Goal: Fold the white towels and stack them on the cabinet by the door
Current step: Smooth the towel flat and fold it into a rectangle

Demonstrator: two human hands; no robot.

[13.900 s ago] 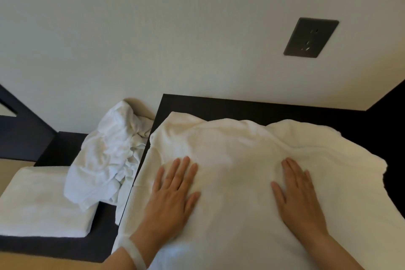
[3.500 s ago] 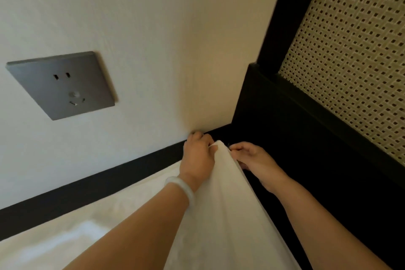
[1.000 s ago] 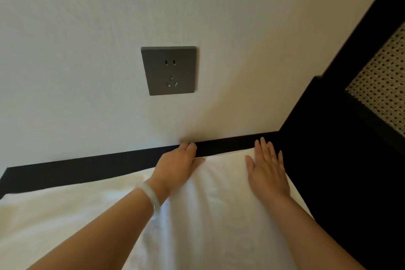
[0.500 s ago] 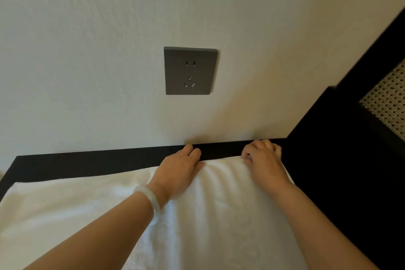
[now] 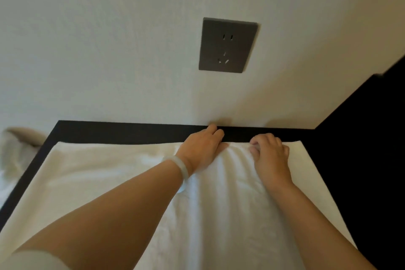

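A white towel [image 5: 122, 182] lies spread over the black cabinet top [image 5: 131, 132], its far edge close to the wall. My left hand [image 5: 203, 149] rests flat on that far edge, fingertips reaching onto the black strip beyond. Just to its right, my right hand [image 5: 269, 153] has its fingers curled and grips the towel's far edge. The cloth is bunched into ridges between the two hands. Both forearms cover part of the towel's near half.
A grey wall socket [image 5: 228, 45] sits on the white wall above the hands. A tall black panel [image 5: 361, 138] bounds the cabinet on the right. Crumpled white cloth [image 5: 13, 155] lies beyond the cabinet's left edge.
Over the last second my right hand went from flat on the towel to curled on its far edge. The cloth has wrinkled up between the hands. The view has shifted left.
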